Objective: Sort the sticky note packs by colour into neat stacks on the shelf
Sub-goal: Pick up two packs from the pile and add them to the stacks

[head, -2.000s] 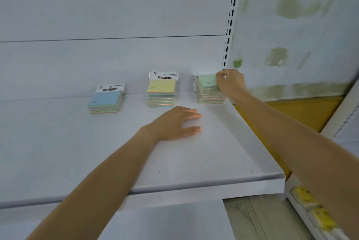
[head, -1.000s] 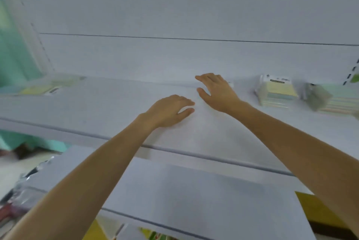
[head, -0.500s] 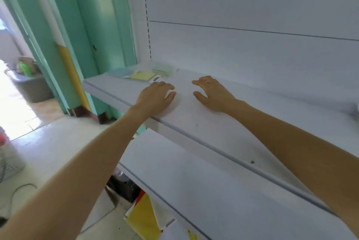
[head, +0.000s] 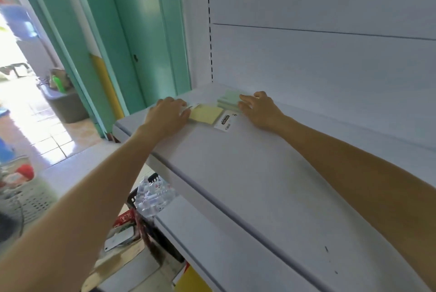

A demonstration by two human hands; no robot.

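the white shelf point(head: 247, 173) takes up most of the view, and at its far left end, near the slotted upright point(head: 210, 32), lie the loose packs: a yellow pack point(head: 206, 114) flat on the board with its white header card point(head: 225, 121) pointing toward the camera, and just behind it a green pack point(head: 230, 100) that looks to sit on another pack or two, though the layers are too blurred to count. below the shelf a lower shelf point(head: 212, 239) juts out, and past its edge a dark crate point(head: 151, 197) holds crinkled clear wrappers. on the floor at far left a pale perforated basket point(head: 28, 197) carries something red, and by the doorway a grey bin point(head: 63, 105) holds a green bottle. the left hand point(head: 168, 113) lies palm down with fingers loosely spread, its tips touching the yellow pack's left edge; whether it grips anything i cannot tell. the right hand point(head: 258, 108) rests with fingers apart, tips against the green pack's right side, not closed around it. half a second ago both hands lay flat on bare shelf short of the packs; now each has reached one, and the view has swung nearer to that corner.
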